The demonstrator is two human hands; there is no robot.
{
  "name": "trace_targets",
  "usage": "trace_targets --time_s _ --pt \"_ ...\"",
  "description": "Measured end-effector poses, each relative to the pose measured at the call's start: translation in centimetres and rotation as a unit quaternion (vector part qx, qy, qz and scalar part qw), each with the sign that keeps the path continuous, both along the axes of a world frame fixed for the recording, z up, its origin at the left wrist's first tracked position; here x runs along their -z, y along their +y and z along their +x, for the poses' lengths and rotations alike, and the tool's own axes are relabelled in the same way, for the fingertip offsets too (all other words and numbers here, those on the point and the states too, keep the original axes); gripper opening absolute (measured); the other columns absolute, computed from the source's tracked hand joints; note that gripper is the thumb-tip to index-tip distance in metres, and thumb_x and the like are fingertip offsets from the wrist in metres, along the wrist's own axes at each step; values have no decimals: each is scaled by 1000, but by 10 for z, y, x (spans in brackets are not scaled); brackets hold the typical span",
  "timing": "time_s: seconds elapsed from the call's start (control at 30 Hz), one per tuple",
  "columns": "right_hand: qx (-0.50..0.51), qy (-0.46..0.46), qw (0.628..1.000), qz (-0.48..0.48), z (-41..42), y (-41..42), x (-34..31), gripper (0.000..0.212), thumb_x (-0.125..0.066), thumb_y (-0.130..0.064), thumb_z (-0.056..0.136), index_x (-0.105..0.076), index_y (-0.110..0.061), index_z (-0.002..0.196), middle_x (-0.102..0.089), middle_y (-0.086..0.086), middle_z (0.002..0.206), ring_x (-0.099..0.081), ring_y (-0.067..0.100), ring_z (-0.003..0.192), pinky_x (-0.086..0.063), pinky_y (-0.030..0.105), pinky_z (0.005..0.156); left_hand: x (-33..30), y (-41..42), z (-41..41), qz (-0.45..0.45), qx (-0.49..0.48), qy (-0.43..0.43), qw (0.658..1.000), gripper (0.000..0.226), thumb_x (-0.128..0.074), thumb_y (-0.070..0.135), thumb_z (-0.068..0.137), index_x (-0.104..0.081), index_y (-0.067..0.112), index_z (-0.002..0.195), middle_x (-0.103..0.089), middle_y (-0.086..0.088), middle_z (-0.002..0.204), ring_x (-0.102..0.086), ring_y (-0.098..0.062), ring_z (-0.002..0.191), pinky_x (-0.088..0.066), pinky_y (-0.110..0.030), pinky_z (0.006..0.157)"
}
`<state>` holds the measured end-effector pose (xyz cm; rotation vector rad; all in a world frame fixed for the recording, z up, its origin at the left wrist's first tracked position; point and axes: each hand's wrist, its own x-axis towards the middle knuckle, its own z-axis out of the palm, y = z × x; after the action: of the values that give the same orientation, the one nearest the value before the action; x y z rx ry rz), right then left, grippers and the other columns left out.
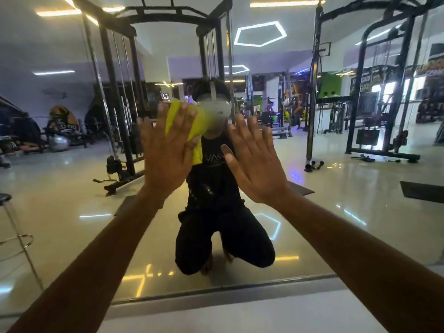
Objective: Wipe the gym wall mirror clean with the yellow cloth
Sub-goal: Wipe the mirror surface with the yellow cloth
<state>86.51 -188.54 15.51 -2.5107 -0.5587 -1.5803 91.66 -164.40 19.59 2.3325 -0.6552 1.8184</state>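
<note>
Yellow and soft, the cloth [185,121] is bunched under my left hand [165,150], whose fingers are spread straight and press it flat against the mirror [336,212] at about head height in the reflection, a loose fold hanging below the palm's inner edge. My right hand [254,162] is just beside it, fingers straight and fanned, holding nothing; whether the palm actually touches the glass I cannot tell. I judge the cloth to be light and limp, so it will slide only where the palm bears on it and may ride up or slip out if I press with the fingertips alone; the best hold is flat, hand centred over the bunch. The glass looks hard and slick, and I would treat it as fragile: broad, even pressure, no leaning. The mirror's lower edge meets the floor [240,316] below my arms.
</note>
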Motion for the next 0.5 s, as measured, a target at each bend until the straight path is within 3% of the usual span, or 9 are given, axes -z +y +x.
trace_targets --time_s 0.07,0.13,0.2,0.23,0.3,0.37,0.43,0.5 --pt "2 0 1000 -3 -2 -2 7 67 -26 -46 119 -16 -14 177 -1 6 187 6 30 173 -6 65 136 63 -19 -4 67 10 10 998 68 -43 44 116 -13 28 175 -5 0 183 -6 -40 168 -11 -75 129" --pt "11 2 1000 -2 -4 -7 13 66 -27 -45 119 -17 -16 177 -1 7 187 7 30 173 -5 64 136 128 -17 -7 241 19 8 970 72 -50 43 112 -18 26 175 -9 -1 183 -9 -42 167 -17 -75 127" --pt "23 4 1000 -15 -4 -13 21 65 -28 -44 120 -18 -16 177 -1 9 186 7 32 172 -6 65 136 132 1 1 361 3 -20 932 74 -51 50 111 -19 29 174 -12 1 183 -10 -41 167 -14 -75 128" --pt "29 3 999 -22 -4 -15 24 64 -29 -43 120 -18 -17 177 -1 10 186 6 33 172 -7 66 136 113 8 5 368 -5 -47 929 74 -49 54 111 -18 31 174 -12 1 183 -9 -41 168 -10 -74 129" --pt "40 9 999 -23 -3 -14 29 64 -29 -43 120 -17 -18 178 -1 10 186 6 34 172 -8 66 135 70 21 10 290 -19 -52 955 70 -42 55 113 -15 34 174 -4 2 183 1 -38 168 8 -69 130" --pt "46 11 999 -21 -2 -10 30 64 -30 -43 120 -15 -18 178 0 10 186 7 33 172 -8 66 136 45 24 12 114 -21 -25 993 67 -33 56 116 -8 35 174 11 5 182 9 -35 168 22 -63 127" --pt "40 7 999 -31 -1 -2 29 64 -31 -43 120 -16 -19 178 -1 10 186 6 34 172 -8 65 136 63 8 0 -9 -13 10 1000 68 -38 50 116 -9 30 175 3 1 183 -1 -40 168 10 -69 130" --pt "32 1 999 -36 0 7 29 63 -32 -42 120 -19 -20 178 -4 11 186 5 35 172 -7 65 136 125 -7 -7 60 24 35 997 71 -54 38 113 -20 23 174 -13 -8 182 -14 -44 166 -13 -76 128"
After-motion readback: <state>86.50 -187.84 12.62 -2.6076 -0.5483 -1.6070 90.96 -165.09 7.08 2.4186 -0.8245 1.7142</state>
